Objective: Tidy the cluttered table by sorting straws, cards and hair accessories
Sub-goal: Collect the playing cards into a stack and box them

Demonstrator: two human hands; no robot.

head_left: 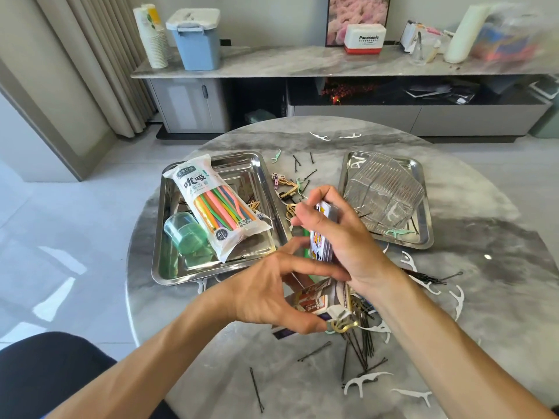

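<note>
The table (499,297) is grey with swirly marks, the trays (169,267) are shiny silver, the straws (220,207) are pink, green, yellow and orange, the hair pins (360,349) are black

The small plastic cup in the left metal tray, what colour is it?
Translucent green, seen in the head view.
</note>
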